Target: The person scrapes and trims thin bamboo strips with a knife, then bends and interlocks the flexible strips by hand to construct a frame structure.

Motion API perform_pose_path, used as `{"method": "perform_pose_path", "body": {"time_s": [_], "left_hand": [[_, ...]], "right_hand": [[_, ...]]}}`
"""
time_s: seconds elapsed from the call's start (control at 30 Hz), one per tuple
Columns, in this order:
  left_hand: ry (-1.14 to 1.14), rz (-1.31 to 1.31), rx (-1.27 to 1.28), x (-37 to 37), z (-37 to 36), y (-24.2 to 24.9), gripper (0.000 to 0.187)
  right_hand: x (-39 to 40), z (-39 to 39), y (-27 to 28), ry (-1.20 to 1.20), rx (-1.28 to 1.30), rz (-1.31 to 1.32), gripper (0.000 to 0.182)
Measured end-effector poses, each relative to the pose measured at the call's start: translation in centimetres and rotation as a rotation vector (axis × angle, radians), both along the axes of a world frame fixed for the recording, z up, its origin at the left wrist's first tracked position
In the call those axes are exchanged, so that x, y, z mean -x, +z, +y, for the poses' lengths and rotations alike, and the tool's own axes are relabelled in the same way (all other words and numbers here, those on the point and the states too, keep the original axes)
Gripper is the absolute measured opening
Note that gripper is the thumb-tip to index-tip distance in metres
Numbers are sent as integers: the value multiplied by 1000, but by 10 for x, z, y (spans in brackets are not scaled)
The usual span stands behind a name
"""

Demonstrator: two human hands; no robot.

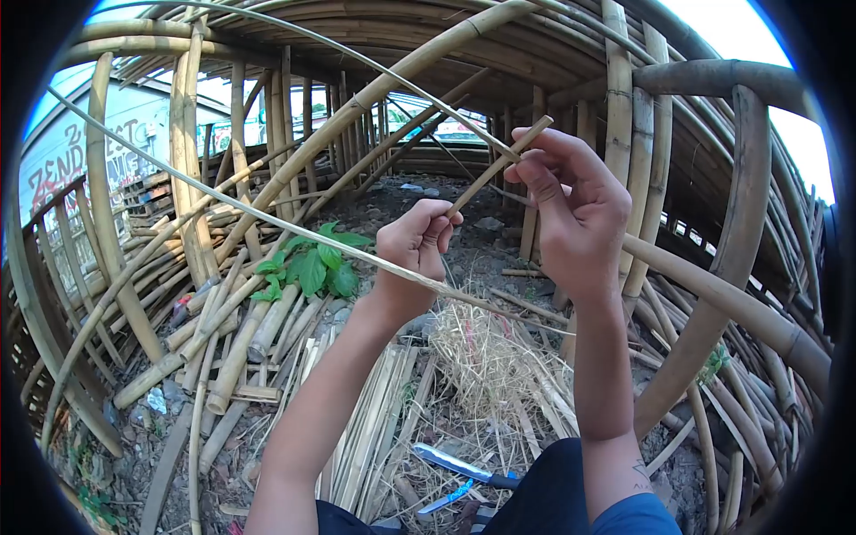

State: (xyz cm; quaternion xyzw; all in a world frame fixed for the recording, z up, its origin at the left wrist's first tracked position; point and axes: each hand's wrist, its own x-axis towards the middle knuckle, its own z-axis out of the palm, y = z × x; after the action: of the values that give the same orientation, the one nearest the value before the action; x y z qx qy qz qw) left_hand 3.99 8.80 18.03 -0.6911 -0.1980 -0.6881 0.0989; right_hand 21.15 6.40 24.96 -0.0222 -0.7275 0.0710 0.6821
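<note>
My left hand (415, 236) is closed in a pinch on the lower end of a short bamboo stick (486, 185), which slants up to the right. Higher up, my right hand (575, 205) has thumb and fingers closed where the stick meets a long thin bamboo strip (392, 76). That strip curves away to the upper left. Another long bamboo strip (241, 205) runs from the left edge across my left wrist towards my right forearm. The fingers partly hide the spot where stick and strip meet.
Below lie a large knife (455, 462), a smaller blue tool (446, 497), split bamboo slats (374, 419) and a heap of shavings (486, 357). A leafy plant (312, 265) grows ahead. Bamboo poles (731, 294) and stacked culms (259, 330) stand around me.
</note>
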Motion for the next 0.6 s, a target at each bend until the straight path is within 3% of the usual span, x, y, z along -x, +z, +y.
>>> {"method": "perform_pose_path", "body": {"time_s": [0.2,0.27,0.4,0.6], "left_hand": [[-112,58,71,-36,53,11,16],[-19,67,37,-38,66,9,17],[-65,8,227,-39,59,16,21],[51,-62,135,-46,44,44,23]], "right_hand": [[-40,42,-7,-181,9,118,18],[-50,57,-14,-229,26,147,17],[-61,82,-31,-136,69,127,15],[-51,104,-39,-30,32,299,13]]}}
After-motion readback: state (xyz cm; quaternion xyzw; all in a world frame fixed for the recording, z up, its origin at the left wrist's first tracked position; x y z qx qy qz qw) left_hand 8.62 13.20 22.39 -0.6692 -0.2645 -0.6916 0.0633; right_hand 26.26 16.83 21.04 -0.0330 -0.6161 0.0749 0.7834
